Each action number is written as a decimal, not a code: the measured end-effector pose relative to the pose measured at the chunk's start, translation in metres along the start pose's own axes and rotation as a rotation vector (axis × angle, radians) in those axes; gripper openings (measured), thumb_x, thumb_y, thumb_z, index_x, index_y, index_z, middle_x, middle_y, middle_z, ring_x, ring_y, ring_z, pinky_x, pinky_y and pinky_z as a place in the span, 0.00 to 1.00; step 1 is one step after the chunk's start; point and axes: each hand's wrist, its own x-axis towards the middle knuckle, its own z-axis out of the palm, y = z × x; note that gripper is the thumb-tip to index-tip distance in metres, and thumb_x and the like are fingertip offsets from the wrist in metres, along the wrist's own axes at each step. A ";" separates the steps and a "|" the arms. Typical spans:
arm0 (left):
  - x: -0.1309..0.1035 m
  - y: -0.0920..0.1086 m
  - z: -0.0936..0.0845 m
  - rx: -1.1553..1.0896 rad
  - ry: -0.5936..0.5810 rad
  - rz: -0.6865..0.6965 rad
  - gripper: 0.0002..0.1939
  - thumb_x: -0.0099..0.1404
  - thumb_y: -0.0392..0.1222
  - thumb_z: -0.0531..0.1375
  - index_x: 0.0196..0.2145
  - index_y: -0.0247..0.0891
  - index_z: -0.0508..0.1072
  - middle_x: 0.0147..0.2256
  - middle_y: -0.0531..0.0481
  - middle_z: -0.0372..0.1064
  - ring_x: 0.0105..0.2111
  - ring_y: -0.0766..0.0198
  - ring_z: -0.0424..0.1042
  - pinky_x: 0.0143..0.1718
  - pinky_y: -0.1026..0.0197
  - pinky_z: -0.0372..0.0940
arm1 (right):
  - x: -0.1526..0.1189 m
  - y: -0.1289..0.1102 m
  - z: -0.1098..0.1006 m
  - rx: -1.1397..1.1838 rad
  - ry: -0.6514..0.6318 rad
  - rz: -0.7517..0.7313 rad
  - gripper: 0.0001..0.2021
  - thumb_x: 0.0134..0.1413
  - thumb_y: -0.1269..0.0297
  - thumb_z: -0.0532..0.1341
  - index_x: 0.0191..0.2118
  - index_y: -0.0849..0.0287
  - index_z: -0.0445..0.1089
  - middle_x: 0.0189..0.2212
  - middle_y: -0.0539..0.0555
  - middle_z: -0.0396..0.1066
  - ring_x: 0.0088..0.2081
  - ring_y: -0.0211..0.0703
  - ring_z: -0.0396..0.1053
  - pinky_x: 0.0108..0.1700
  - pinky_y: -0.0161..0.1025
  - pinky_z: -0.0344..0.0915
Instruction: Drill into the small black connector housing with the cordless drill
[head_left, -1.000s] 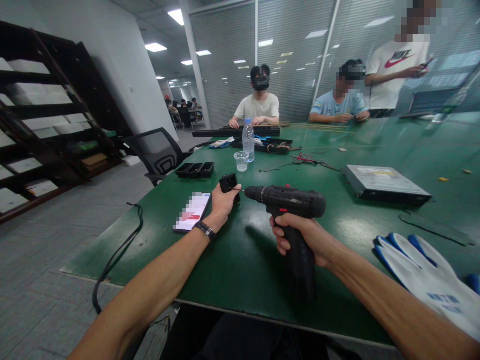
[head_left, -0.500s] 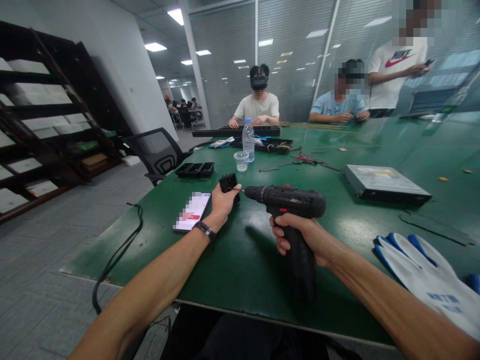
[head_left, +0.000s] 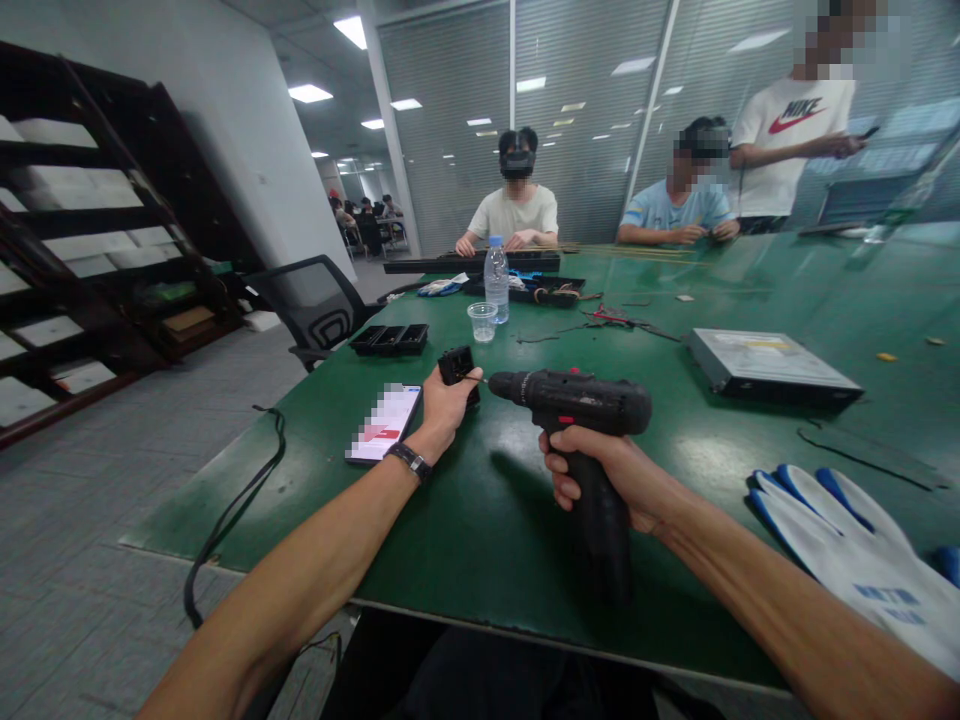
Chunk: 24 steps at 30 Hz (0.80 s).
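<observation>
Left hand [head_left: 448, 400], fingers curled, grips black part [head_left: 457, 368] above the table's near left, right of phone [head_left: 384, 425]; right hand [head_left: 592, 465], fingers wrapped, holds black drill [head_left: 574, 400], bit pointing left toward black part

Black part [head_left: 457, 366] partly covered by left hand [head_left: 447, 402]; its underside can't be read. Contact between drill bit [head_left: 486, 381] and part too small to tell. Grip of drill [head_left: 604, 505] partly hidden by right hand [head_left: 589, 462]. Phone [head_left: 384, 425] screen pixelated. Near-right glove [head_left: 847, 540] overlapped by right forearm [head_left: 757, 575], cut by right edge; blue scrap [head_left: 949, 563] beside it also cut. Far tray [head_left: 551, 291] partly blocked by bottle [head_left: 496, 282]. Standing person's [head_left: 795, 145] head blurred, cropped at top. Left shelf [head_left: 82, 225] cropped.
</observation>
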 end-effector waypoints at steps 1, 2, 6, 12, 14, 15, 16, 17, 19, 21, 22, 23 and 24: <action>0.000 0.000 0.000 0.001 0.000 0.001 0.22 0.52 0.49 0.77 0.41 0.35 0.79 0.38 0.47 0.78 0.36 0.60 0.74 0.41 0.58 0.69 | 0.000 0.000 0.000 0.003 -0.001 0.000 0.11 0.49 0.60 0.72 0.33 0.60 0.74 0.24 0.47 0.66 0.21 0.36 0.62 0.26 0.39 0.68; 0.000 0.001 0.000 0.001 0.000 0.002 0.22 0.52 0.48 0.77 0.41 0.35 0.79 0.37 0.47 0.78 0.36 0.60 0.74 0.41 0.58 0.69 | 0.000 0.000 -0.001 0.005 -0.001 0.000 0.11 0.49 0.60 0.72 0.33 0.60 0.74 0.24 0.47 0.66 0.21 0.36 0.62 0.26 0.39 0.68; -0.001 0.003 0.000 0.006 0.001 0.001 0.22 0.52 0.48 0.76 0.40 0.36 0.79 0.38 0.47 0.78 0.37 0.59 0.74 0.41 0.58 0.69 | 0.000 0.000 -0.001 0.005 0.002 0.003 0.11 0.49 0.60 0.73 0.32 0.60 0.73 0.24 0.47 0.66 0.21 0.36 0.62 0.26 0.39 0.68; -0.002 0.005 0.001 -0.007 0.003 -0.015 0.22 0.51 0.49 0.77 0.40 0.36 0.79 0.37 0.46 0.78 0.37 0.58 0.74 0.42 0.56 0.69 | 0.000 0.000 -0.001 0.005 0.007 0.009 0.10 0.49 0.60 0.72 0.32 0.60 0.74 0.24 0.47 0.66 0.21 0.36 0.62 0.26 0.39 0.68; -0.002 0.006 0.001 -0.015 0.003 -0.018 0.22 0.51 0.49 0.77 0.40 0.36 0.79 0.37 0.47 0.78 0.37 0.58 0.74 0.43 0.56 0.70 | 0.000 0.001 -0.002 0.006 0.008 0.005 0.10 0.49 0.60 0.72 0.32 0.60 0.74 0.24 0.47 0.66 0.21 0.36 0.62 0.26 0.39 0.68; -0.003 0.006 0.001 -0.017 0.005 -0.016 0.23 0.50 0.49 0.77 0.40 0.36 0.79 0.37 0.47 0.78 0.37 0.58 0.74 0.43 0.56 0.70 | 0.001 0.001 -0.002 0.006 0.009 0.003 0.10 0.49 0.60 0.72 0.32 0.60 0.74 0.24 0.47 0.66 0.21 0.36 0.62 0.26 0.39 0.68; -0.003 0.006 0.000 -0.016 0.006 -0.014 0.23 0.50 0.49 0.77 0.40 0.36 0.79 0.38 0.46 0.78 0.37 0.58 0.74 0.43 0.56 0.70 | 0.001 0.001 -0.002 0.005 0.008 0.003 0.10 0.50 0.61 0.72 0.32 0.60 0.74 0.24 0.47 0.66 0.21 0.36 0.62 0.26 0.39 0.68; -0.002 0.005 0.000 -0.014 0.007 -0.011 0.23 0.50 0.49 0.77 0.40 0.36 0.79 0.38 0.46 0.78 0.37 0.58 0.74 0.43 0.56 0.70 | 0.001 0.001 -0.002 0.005 0.006 0.002 0.10 0.50 0.61 0.72 0.32 0.60 0.74 0.24 0.47 0.66 0.21 0.36 0.62 0.26 0.39 0.68; -0.002 0.004 0.000 -0.003 0.005 -0.006 0.23 0.51 0.49 0.77 0.41 0.36 0.79 0.38 0.46 0.78 0.37 0.58 0.74 0.42 0.57 0.69 | 0.001 0.002 -0.003 0.002 0.001 0.005 0.10 0.50 0.61 0.72 0.32 0.60 0.74 0.24 0.47 0.66 0.21 0.36 0.62 0.26 0.39 0.68; -0.001 0.001 0.000 0.006 -0.002 0.002 0.23 0.51 0.50 0.76 0.41 0.36 0.79 0.38 0.46 0.78 0.36 0.59 0.74 0.41 0.58 0.69 | 0.001 0.001 -0.002 -0.002 -0.004 0.003 0.09 0.51 0.61 0.72 0.33 0.60 0.74 0.24 0.47 0.66 0.21 0.36 0.62 0.26 0.39 0.68; 0.000 0.000 0.000 0.008 -0.004 0.006 0.23 0.52 0.50 0.76 0.41 0.36 0.79 0.38 0.47 0.78 0.36 0.60 0.74 0.41 0.58 0.69 | 0.001 0.001 -0.002 -0.004 -0.004 0.001 0.09 0.51 0.61 0.71 0.33 0.60 0.74 0.25 0.47 0.66 0.21 0.36 0.62 0.26 0.39 0.68; 0.001 0.000 0.000 0.010 -0.003 0.012 0.23 0.52 0.49 0.76 0.41 0.36 0.79 0.37 0.47 0.78 0.36 0.60 0.74 0.41 0.58 0.69 | 0.001 0.001 -0.002 -0.008 -0.002 0.001 0.09 0.51 0.61 0.71 0.33 0.60 0.74 0.24 0.47 0.66 0.21 0.36 0.62 0.26 0.39 0.68; 0.001 -0.001 0.000 0.011 -0.001 0.016 0.22 0.52 0.49 0.76 0.41 0.36 0.79 0.37 0.47 0.78 0.36 0.60 0.74 0.41 0.58 0.69 | 0.001 0.001 -0.002 -0.010 0.001 0.002 0.10 0.51 0.61 0.72 0.33 0.59 0.74 0.24 0.47 0.66 0.21 0.36 0.62 0.26 0.39 0.68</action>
